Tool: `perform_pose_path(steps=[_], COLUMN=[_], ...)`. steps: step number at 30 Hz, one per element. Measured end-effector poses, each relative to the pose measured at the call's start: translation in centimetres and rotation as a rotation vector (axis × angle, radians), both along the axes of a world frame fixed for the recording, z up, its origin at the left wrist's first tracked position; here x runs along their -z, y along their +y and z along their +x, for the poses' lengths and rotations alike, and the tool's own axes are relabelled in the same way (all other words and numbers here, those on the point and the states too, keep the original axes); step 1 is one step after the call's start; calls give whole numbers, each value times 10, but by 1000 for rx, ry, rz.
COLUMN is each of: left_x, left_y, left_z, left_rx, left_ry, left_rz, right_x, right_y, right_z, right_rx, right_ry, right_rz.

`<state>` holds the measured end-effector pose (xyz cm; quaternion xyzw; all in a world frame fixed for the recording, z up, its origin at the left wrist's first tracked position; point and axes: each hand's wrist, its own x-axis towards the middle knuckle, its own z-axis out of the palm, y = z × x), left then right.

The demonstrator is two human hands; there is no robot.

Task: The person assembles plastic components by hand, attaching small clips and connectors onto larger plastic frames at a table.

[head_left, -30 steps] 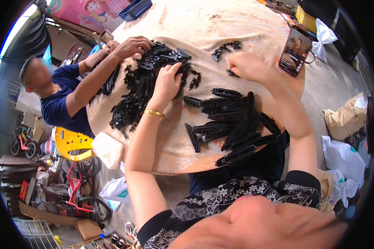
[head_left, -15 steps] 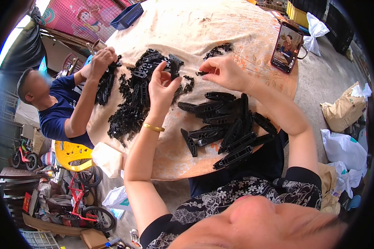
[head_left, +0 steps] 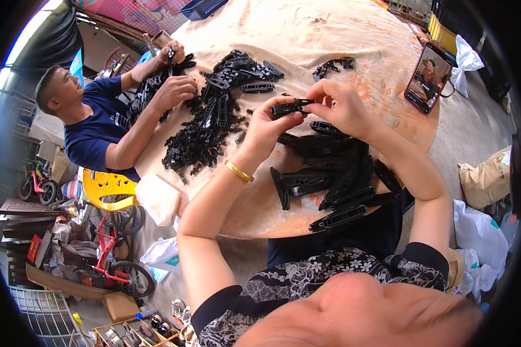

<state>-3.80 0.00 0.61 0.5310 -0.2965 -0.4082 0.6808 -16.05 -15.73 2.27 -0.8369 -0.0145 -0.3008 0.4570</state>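
My left hand [head_left: 265, 132] is closed round a long, narrow black plastic part [head_left: 283, 109], held level above the table. At that part's right end, the thumb and fingers of my right hand [head_left: 342, 110] pinch a small black plastic piece [head_left: 309, 102], mostly hidden by the fingertips. Below my hands lies a heap of similar long black parts [head_left: 344, 173]. Left of them spreads a pile of small black pieces [head_left: 191, 144], with more long parts [head_left: 237, 66] at its far end. A small cluster of black pieces [head_left: 333, 67] rests beyond my right hand.
Across the left side a co-worker [head_left: 98, 121] handles black parts at the same cloth-covered table [head_left: 260, 217]. A phone [head_left: 428, 78] stands upright at the right edge. A blue basket [head_left: 201, 8] sits at the far edge; a yellow chair [head_left: 107, 188] is at the left.
My hands have come together; the left tilted its long part level and moved right, bringing it against my right fingertips. The co-worker's hands have separated and lowered. The view has shifted slightly.
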Motion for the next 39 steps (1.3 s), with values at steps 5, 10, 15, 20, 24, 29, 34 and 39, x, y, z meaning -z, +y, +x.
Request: perform_pose_path(steps=[5, 10, 15, 20, 24, 29, 34, 39], left_x=[-6, -7, -5, -5, -6, -8, -11, -15], left_y=[-1, -1, -4, -3, -5, 2, 3, 8], left_z=[-6, -8, -10, -6, -9, 5, 1, 3], left_rx=[49, 54, 12, -10, -93, 250, 206, 253], left_ry=[-63, -81, -64, 98, 147, 310, 231, 165], left_rz=[-19, 3, -6, -112, -112, -55, 73, 119], right_x=[2, 2, 3, -1, -1, -1, -6, -7], right_y=[0, 6, 3, 10, 12, -2, 2, 4], right_z=[2, 4, 3, -1, -1, 3, -2, -4], right_rx=[-48, -26, 25, 3, 80, 50, -122, -125], right_ry=[-155, -349, -296, -60, -264, -400, -427, -393], right_rz=[-71, -230, -298, 98, -22, -305, -489, -554])
